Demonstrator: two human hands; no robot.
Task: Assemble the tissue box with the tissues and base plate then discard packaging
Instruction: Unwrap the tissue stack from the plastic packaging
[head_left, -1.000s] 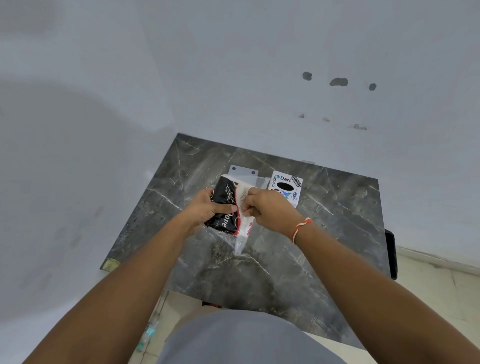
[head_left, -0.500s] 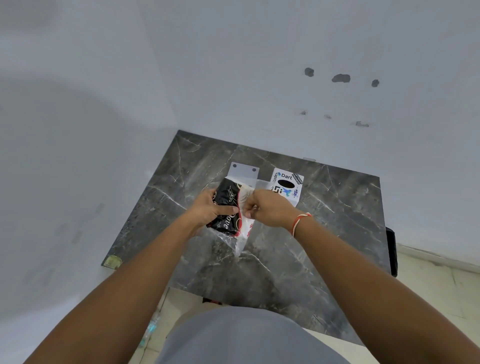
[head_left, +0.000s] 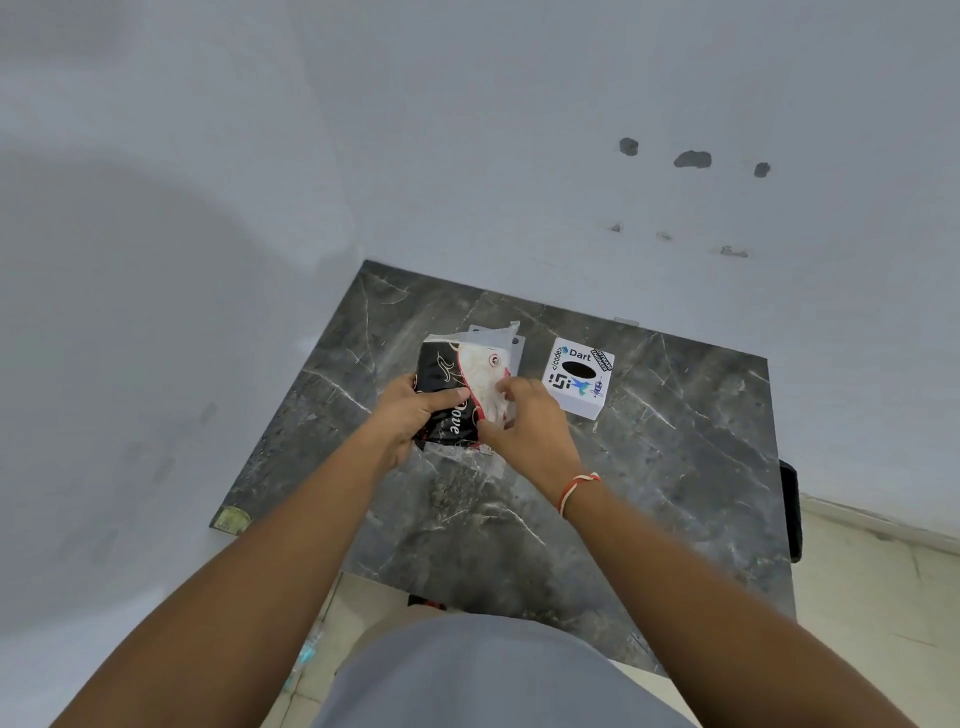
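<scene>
A black tissue packet (head_left: 441, 379) with white lettering and a red edge is held just above the dark marble table (head_left: 675, 467). My left hand (head_left: 410, 415) grips its left side, thumb across the front. My right hand (head_left: 524, 421) pinches the white tissues (head_left: 485, 382) showing through the packet's torn right side. Clear torn wrapper sticks up at the top of the packet. A white tissue box (head_left: 577, 376) with stickers and a dark oval slot stands to the right, apart from my hands. The white base plate (head_left: 511, 340) lies behind the packet, mostly hidden.
Grey walls close the table's far and left sides. A small yellow-green label (head_left: 232, 518) sits at the table's near left corner. A dark object (head_left: 789, 509) hangs off the right edge. Pale floor tiles show beyond the table to the right.
The packet has been torn wider open and more of the tissues show. My right hand has dropped lower on the packet, uncovering the tissue box.
</scene>
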